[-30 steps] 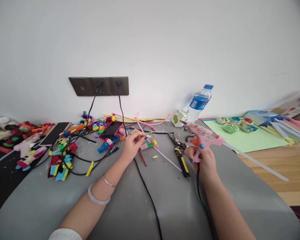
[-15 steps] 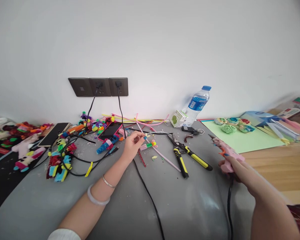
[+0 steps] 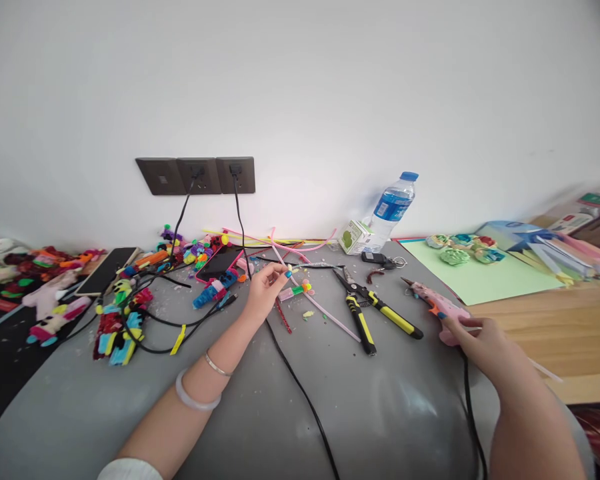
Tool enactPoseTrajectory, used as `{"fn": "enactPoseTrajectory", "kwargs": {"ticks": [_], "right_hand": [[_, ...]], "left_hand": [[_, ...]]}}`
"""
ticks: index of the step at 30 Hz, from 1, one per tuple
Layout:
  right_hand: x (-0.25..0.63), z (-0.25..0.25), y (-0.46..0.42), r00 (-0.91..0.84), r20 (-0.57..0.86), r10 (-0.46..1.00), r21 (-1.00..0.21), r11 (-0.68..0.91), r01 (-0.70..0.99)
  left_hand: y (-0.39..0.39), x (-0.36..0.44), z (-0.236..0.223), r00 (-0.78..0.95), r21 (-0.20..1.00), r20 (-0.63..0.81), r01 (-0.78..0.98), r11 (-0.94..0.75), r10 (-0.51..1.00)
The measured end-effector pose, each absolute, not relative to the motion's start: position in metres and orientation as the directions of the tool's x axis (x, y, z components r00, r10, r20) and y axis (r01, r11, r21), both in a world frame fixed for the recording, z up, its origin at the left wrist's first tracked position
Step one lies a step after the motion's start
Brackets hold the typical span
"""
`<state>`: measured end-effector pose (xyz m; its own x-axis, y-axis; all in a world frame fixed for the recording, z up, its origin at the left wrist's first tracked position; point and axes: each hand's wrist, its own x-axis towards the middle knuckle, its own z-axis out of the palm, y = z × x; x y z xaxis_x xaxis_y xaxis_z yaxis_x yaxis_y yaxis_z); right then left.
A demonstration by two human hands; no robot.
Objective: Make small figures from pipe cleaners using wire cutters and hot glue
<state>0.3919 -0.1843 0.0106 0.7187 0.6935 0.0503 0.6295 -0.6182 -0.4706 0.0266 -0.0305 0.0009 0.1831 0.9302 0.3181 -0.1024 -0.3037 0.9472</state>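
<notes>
My left hand (image 3: 267,290) is closed in a pinch over the middle of the grey table, with a tiny pale bit at its fingertips that is too small to name. Just beyond and below the fingertips lies a small pipe-cleaner piece (image 3: 296,291) in pink, green and orange. On the right, my right hand (image 3: 485,343) grips a pink hot glue gun (image 3: 447,310) by its rear. The gun lies low at the table's right side, its nozzle pointing left and away from me. A black cord (image 3: 470,413) runs down from it.
Yellow-and-black pliers (image 3: 367,307) lie open between my hands. Behind them are a key fob (image 3: 375,259), a small box (image 3: 355,237) and a water bottle (image 3: 394,210). Pipe-cleaner figures (image 3: 123,327), phones (image 3: 107,270) and black cables crowd the left. Green paper (image 3: 485,283) holds several rosettes.
My right hand has lowered the glue gun, moving it slightly left, and its grip has shifted toward the gun's rear. My left hand has barely moved.
</notes>
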Motion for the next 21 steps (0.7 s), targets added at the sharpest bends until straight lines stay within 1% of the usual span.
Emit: {"fn": "enactPoseTrajectory", "kwargs": {"ticks": [1,2,3,4,7,8,9,10,11,12,14,16,18,19,21], "right_hand": [[0.388,0.015,-0.186,0.767,-0.022,0.641,-0.462,-0.687,0.561],[0.383,0.021,-0.187,0.8,-0.052,0.598,-0.45,-0.729,0.516],[0.377,0.027,-0.188,0.802,-0.061,0.594,-0.452,-0.733,0.508],[0.371,0.033,-0.187,0.797,-0.035,0.603,-0.464,-0.716,0.521],[0.349,0.038,-0.181,0.701,0.017,0.713,-0.572,-0.568,0.591],[0.34,0.034,-0.177,0.645,0.088,0.759,-0.605,-0.474,0.64],[0.33,0.028,-0.173,0.563,0.182,0.806,-0.607,-0.359,0.709],[0.319,0.021,-0.17,0.458,0.262,0.849,-0.562,-0.252,0.788],[0.308,0.013,-0.167,0.406,0.294,0.865,-0.499,-0.223,0.838],[0.296,0.005,-0.164,0.386,0.278,0.88,-0.437,-0.242,0.866],[0.274,-0.007,-0.162,0.412,0.197,0.889,-0.305,-0.344,0.888],[0.259,-0.012,-0.162,0.42,0.181,0.889,-0.205,-0.383,0.901],[0.253,-0.011,-0.162,0.428,0.183,0.885,-0.164,-0.402,0.901],[0.254,-0.009,-0.161,0.433,0.179,0.883,-0.165,-0.407,0.898],[0.26,-0.003,-0.159,0.442,0.161,0.882,-0.209,-0.407,0.889]], "left_hand": [[-0.03,0.027,0.001,0.18,0.947,0.318,-0.111,-0.302,0.931],[-0.03,0.027,0.001,0.178,0.947,0.317,-0.117,-0.3,0.931],[-0.031,0.027,0.001,0.178,0.947,0.315,-0.122,-0.297,0.932],[-0.031,0.027,0.002,0.18,0.948,0.313,-0.126,-0.293,0.933],[-0.033,0.027,0.004,0.197,0.953,0.295,-0.134,-0.272,0.935],[-0.033,0.027,0.005,0.204,0.955,0.29,-0.133,-0.267,0.935],[-0.034,0.027,0.006,0.211,0.956,0.285,-0.13,-0.262,0.935],[-0.035,0.027,0.006,0.216,0.958,0.282,-0.125,-0.26,0.935],[-0.035,0.027,0.006,0.218,0.958,0.28,-0.12,-0.259,0.935],[-0.035,0.027,0.007,0.219,0.959,0.279,-0.117,-0.259,0.935],[-0.035,0.027,0.007,0.222,0.96,0.275,-0.113,-0.256,0.936],[-0.035,0.027,0.006,0.229,0.961,0.273,-0.109,-0.254,0.934],[-0.034,0.027,0.006,0.238,0.96,0.276,-0.106,-0.257,0.931],[-0.034,0.027,0.006,0.243,0.96,0.278,-0.105,-0.259,0.929],[-0.034,0.027,0.007,0.255,0.959,0.281,-0.099,-0.264,0.925]]}}
